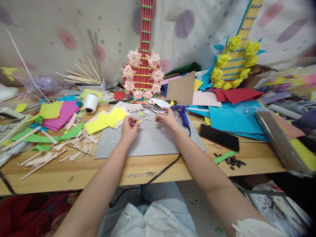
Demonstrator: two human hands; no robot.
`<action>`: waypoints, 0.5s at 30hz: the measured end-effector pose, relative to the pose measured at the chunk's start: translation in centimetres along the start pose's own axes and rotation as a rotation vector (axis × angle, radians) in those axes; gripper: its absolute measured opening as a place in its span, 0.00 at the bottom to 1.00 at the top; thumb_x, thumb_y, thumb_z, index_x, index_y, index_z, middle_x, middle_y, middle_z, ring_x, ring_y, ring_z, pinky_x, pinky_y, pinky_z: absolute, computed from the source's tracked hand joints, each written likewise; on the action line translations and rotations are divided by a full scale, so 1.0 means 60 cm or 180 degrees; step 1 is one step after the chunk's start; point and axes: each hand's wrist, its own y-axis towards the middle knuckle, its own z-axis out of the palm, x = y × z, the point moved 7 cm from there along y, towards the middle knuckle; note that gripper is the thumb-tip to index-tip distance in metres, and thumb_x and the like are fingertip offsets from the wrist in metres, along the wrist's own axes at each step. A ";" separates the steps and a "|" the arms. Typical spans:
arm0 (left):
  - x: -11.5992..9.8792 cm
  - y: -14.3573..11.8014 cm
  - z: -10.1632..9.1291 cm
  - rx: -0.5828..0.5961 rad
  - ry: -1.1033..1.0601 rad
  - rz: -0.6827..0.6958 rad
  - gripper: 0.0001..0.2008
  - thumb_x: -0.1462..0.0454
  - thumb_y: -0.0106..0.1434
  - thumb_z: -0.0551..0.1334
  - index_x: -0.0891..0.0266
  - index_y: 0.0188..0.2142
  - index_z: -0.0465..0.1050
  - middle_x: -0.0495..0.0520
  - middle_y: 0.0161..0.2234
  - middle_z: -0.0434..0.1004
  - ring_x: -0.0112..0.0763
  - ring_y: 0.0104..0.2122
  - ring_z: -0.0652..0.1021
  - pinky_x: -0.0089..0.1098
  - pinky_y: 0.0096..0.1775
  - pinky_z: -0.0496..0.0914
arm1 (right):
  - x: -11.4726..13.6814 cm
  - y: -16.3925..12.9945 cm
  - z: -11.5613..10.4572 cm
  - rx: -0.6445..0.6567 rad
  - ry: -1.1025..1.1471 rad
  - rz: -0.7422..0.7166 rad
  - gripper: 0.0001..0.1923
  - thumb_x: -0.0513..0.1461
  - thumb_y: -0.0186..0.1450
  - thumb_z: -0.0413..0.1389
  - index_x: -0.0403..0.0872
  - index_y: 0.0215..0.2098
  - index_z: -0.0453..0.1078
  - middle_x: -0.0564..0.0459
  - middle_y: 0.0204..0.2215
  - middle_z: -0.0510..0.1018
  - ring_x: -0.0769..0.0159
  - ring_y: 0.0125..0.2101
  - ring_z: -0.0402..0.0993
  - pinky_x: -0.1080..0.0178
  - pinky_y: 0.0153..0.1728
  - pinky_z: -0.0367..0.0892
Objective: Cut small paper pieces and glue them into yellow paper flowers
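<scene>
Over the grey cutting mat (148,144), my left hand (128,131) pinches a small yellow paper piece (138,121) between thumb and fingertips. Small white rolled bits (147,114) lie just beyond it. My right hand (168,119) hovers above the mat's right half, fingers stretched and apart, with nothing visible in them. Close to its fingertips are scissors (156,111), partly covered. A blue glue gun (182,115) lies right beside that hand, its black cord running down over the table edge. Yellow paper sheets (106,120) sit to the left of my left hand.
Paper scraps (53,151) cover the table's left side near a white roll (91,103). At the back stand a red paper guitar (144,73) and a yellow one (233,62). A phone (219,136), black beads (233,161) and blue sheets (232,118) are on the right.
</scene>
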 end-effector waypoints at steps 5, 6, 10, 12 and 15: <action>0.008 0.002 -0.002 -0.0017 -0.0082 -0.0159 0.16 0.66 0.47 0.64 0.59 0.33 0.58 0.48 0.28 0.72 0.25 0.28 0.73 0.28 0.29 0.69 | 0.009 0.012 -0.023 0.0015 -0.0122 -0.0100 0.11 0.34 0.51 0.52 0.48 0.34 0.58 0.64 0.21 0.65 0.79 0.20 0.64 0.68 0.29 0.69; 0.009 0.002 -0.002 -0.0030 -0.0091 -0.0193 0.17 0.65 0.47 0.64 0.59 0.33 0.58 0.48 0.28 0.72 0.26 0.29 0.74 0.28 0.29 0.69 | 0.009 0.012 -0.018 0.0138 -0.0205 -0.0128 0.10 0.33 0.51 0.51 0.47 0.33 0.58 0.64 0.21 0.63 0.79 0.19 0.63 0.68 0.28 0.68; 0.010 0.002 -0.004 -0.0102 -0.0085 -0.0255 0.18 0.64 0.46 0.65 0.59 0.33 0.57 0.48 0.28 0.72 0.27 0.29 0.74 0.28 0.28 0.69 | 0.013 0.006 0.003 0.0474 -0.0521 -0.0325 0.09 0.34 0.52 0.49 0.48 0.32 0.56 0.67 0.16 0.57 0.80 0.15 0.54 0.71 0.21 0.64; 0.010 0.002 -0.006 -0.0119 -0.0060 -0.0285 0.18 0.63 0.47 0.65 0.59 0.34 0.57 0.47 0.28 0.72 0.27 0.28 0.74 0.27 0.27 0.69 | 0.019 -0.001 0.009 0.0568 -0.0592 -0.0456 0.09 0.36 0.53 0.50 0.49 0.32 0.55 0.68 0.15 0.54 0.79 0.13 0.50 0.72 0.17 0.61; 0.010 0.002 -0.008 -0.0142 -0.0029 -0.0312 0.17 0.63 0.48 0.64 0.59 0.33 0.57 0.47 0.27 0.70 0.27 0.27 0.74 0.26 0.25 0.68 | 0.029 -0.010 0.013 0.0741 -0.0690 -0.0564 0.10 0.42 0.54 0.52 0.50 0.34 0.58 0.68 0.12 0.53 0.79 0.11 0.48 0.73 0.13 0.57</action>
